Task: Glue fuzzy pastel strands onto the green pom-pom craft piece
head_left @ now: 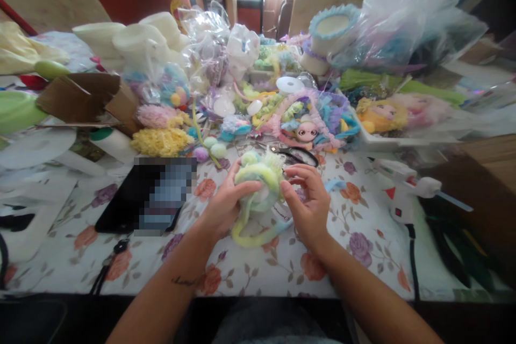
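Note:
In the head view, my left hand [229,193] is wrapped around a fluffy pastel yarn piece [260,172], yellow, green and pale blue, with its thumb pressed on the front. A soft fuzzy cord [252,240], shading from yellow to blue, loops down from it onto the cloth. My right hand [308,196] is at the piece's right side, thumb and fingertips drawn together in a pinch; what lies between them is too small to make out. Just behind the hands lie black-handled scissors [302,155].
A phone [121,199] lies on the flowered tablecloth [181,274] at left. To the right are a white glue gun [403,193] and a white tray [403,141] with dolls. Behind stand a cardboard box [86,99], pompoms [217,150], a doll head [306,131] and plastic bags [423,16].

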The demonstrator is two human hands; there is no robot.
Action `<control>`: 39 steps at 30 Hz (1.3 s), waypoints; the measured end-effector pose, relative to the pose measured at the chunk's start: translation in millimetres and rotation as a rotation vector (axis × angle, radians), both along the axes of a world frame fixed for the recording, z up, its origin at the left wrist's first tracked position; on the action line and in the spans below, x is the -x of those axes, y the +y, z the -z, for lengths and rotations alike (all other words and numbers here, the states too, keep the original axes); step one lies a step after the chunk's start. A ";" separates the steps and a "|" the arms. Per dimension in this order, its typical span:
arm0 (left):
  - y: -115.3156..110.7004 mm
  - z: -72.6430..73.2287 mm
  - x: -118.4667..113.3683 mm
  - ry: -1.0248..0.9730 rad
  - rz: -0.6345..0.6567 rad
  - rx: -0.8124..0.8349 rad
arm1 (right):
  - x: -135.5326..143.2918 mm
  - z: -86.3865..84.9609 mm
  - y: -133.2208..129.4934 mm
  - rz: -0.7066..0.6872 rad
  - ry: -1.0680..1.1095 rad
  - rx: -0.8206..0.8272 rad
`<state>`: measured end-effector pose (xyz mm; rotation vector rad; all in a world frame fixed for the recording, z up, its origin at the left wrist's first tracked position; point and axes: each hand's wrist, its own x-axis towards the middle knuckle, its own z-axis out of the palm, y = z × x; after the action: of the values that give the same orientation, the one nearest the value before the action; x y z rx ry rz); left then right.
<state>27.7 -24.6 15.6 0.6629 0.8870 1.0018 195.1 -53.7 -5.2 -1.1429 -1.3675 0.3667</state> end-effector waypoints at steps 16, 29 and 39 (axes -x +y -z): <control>-1.9 2.5 2.5 0.136 0.124 -0.021 | -1.6 3.8 3.7 -0.061 -0.007 0.166; -1.8 10.0 4.7 0.106 0.142 -0.023 | -3.9 2.0 7.1 -0.100 0.112 0.289; 0.3 12.5 6.3 0.145 0.144 -0.038 | -3.1 -0.2 6.8 -0.079 0.095 0.325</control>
<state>21.4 -24.3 3.0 0.8286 0.9343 0.8513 198.2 -46.9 -5.0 -1.3200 -1.3017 0.7118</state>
